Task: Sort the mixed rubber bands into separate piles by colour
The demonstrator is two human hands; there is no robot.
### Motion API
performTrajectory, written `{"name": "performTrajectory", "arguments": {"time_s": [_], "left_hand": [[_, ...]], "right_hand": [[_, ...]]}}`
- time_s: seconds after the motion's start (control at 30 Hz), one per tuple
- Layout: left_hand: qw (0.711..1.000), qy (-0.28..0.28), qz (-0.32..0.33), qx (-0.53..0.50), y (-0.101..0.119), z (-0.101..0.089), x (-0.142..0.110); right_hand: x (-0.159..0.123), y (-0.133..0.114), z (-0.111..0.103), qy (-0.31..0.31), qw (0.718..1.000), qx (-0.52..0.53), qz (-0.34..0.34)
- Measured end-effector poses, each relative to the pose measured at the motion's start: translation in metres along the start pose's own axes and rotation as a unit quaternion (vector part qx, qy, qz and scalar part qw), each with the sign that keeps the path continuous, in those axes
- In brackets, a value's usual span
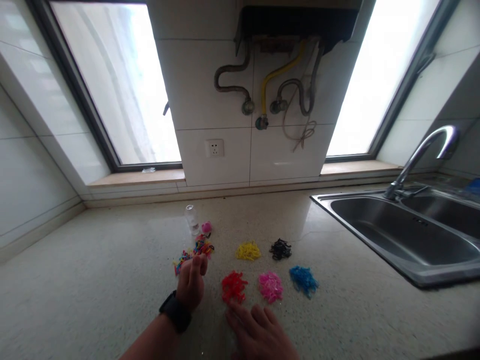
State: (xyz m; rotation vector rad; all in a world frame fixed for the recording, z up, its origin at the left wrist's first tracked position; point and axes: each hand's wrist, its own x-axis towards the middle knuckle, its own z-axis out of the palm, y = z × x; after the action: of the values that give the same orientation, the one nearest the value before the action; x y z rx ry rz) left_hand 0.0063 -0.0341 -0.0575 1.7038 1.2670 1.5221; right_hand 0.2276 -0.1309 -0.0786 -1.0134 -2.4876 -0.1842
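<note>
Small coloured rubber bands lie in heaps on the pale stone counter. My left hand point(191, 281), with a black watch point(175, 311) on its wrist, is curled closed just in front of the mixed-colour heap point(202, 247); whatever is in its fingers is hidden. My right hand point(258, 331) lies low with fingers stretched out, the fingertips at the near edge of the red heap point(234, 286). To the right of that sit the pink heap point(270, 287) and the blue heap point(303, 280). Behind them are a yellow heap point(248, 251) and a black heap point(280, 249).
A clear bottle point(192, 220) stands behind the mixed heap, beside a pink cap-like piece point(206, 227). At the right, a steel double sink point(375, 245) with a tall faucet point(420, 155) is set into the counter. A wall socket point(215, 147) and pipes are at the back.
</note>
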Motion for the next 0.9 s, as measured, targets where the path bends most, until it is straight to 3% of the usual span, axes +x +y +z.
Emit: {"name": "performTrajectory", "arguments": {"time_s": [0.17, 0.27, 0.33, 0.4, 0.53, 0.63, 0.77, 0.83, 0.9], "left_hand": [[1.000, 0.011, 0.001, -0.014, -0.005, 0.000, 0.001], [0.999, 0.036, -0.014, -0.018, -0.005, -0.004, 0.006], [0.998, 0.056, -0.033, -0.015, -0.004, -0.010, 0.013], [0.996, 0.080, -0.047, 0.014, -0.004, -0.019, 0.021], [0.987, 0.104, -0.042, 0.111, -0.007, -0.041, 0.039], [0.974, 0.053, -0.043, 0.216, -0.010, -0.054, 0.050], [0.949, -0.042, -0.018, 0.313, -0.017, -0.066, 0.059], [0.941, -0.082, 0.014, 0.329, -0.021, -0.069, 0.061], [0.934, -0.117, 0.025, 0.337, -0.025, -0.071, 0.061]], "right_hand": [[-0.012, 0.012, 0.012, 0.014, 1.000, -0.001, -0.010], [-0.016, 0.022, 0.003, 0.016, 0.998, 0.064, -0.005], [-0.018, 0.032, -0.014, 0.029, 0.994, 0.103, 0.004], [-0.021, 0.047, -0.038, 0.084, 0.990, 0.111, 0.034], [-0.037, 0.101, -0.081, 0.165, 0.972, 0.077, 0.150], [-0.057, 0.150, -0.089, 0.250, 0.937, 0.065, 0.236], [-0.075, 0.191, -0.077, 0.293, 0.856, 0.080, 0.419], [-0.075, 0.197, -0.071, 0.268, 0.857, 0.089, 0.431], [-0.073, 0.198, -0.067, 0.231, 0.879, 0.094, 0.406]]}}
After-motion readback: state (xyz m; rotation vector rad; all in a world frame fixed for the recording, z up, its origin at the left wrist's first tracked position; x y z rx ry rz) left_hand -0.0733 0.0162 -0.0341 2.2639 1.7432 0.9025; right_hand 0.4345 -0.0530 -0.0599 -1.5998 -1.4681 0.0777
